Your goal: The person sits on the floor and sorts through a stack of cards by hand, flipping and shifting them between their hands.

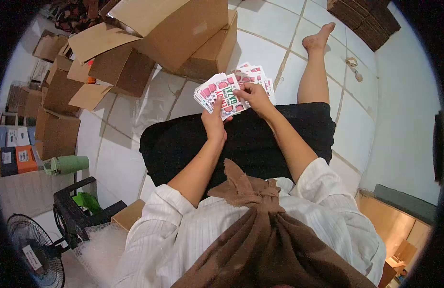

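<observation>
My left hand [214, 124] is closed around a fanned stack of printed cards [221, 92], white with pink, red and green print; the top one shows the word "GAZA!". At the right edge of that stack, my right hand [256, 99] pinches the top card between thumb and fingers. More cards of the same print [253, 72] lie spread just beyond my right hand, partly hidden behind it. Both hands are over my lap, which is covered in black cloth [183, 153].
Open cardboard boxes [183, 36] stand on the tiled floor [260, 43] ahead and left. To the left are a green tumbler [71, 164], a black crate [71, 211] and a fan [35, 249]. Flattened cardboard [363, 21] is stacked at the far right.
</observation>
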Tool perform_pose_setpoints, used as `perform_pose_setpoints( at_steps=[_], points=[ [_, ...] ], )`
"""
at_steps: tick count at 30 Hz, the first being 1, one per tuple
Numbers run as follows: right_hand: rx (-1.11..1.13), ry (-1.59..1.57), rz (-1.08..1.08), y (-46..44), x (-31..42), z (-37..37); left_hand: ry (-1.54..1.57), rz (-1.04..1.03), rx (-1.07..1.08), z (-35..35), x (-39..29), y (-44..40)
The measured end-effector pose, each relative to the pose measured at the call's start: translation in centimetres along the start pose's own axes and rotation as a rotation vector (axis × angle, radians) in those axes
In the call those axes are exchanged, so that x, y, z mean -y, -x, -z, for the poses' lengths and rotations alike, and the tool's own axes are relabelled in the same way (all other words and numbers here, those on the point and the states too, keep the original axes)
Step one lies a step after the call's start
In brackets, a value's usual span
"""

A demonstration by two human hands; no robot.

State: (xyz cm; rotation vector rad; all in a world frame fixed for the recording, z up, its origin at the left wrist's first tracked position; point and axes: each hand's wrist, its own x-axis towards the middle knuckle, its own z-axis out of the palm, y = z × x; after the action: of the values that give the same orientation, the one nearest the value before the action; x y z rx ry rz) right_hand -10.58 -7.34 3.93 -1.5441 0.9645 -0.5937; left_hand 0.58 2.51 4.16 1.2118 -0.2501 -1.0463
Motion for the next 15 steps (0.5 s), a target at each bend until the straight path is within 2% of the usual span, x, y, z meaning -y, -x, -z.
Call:
perform_pose_setpoints(
  at_steps=[3, 5, 6, 10, 12, 15],
  points=[
    [0.045, 0.024, -0.018, -0.6, -0.7, 0.8, 0.041, 0.039, -0.04, 0.0, 0.0, 0.0],
    [-0.138, -0.054, 0.025, -1.0, -1.4, 1.5, 0.033, 0.047, -0.063, -0.1, 0.1, -0.2],
    [-0.223, 0.021, -0.021, -1.4, -1.9, 2.5, 0.026, 0.056, -0.083, 0.0, 0.2, -0.2],
    [-0.344, -0.06, -0.061, -2.6, -4.2, 5.9, 0.077, 0.064, -0.126, 0.1, 0.4, -0.3],
    [-0.403, 0.249, -0.186, -3.1, -5.7, 6.2, 0.068, 0.065, -0.122, 0.2, 0.4, -0.4],
    [-0.54, 0.326, -0.115, -3.3, -7.4, 5.1, 0.072, 0.043, -0.104, 0.2, 0.4, -0.3]
  ],
)
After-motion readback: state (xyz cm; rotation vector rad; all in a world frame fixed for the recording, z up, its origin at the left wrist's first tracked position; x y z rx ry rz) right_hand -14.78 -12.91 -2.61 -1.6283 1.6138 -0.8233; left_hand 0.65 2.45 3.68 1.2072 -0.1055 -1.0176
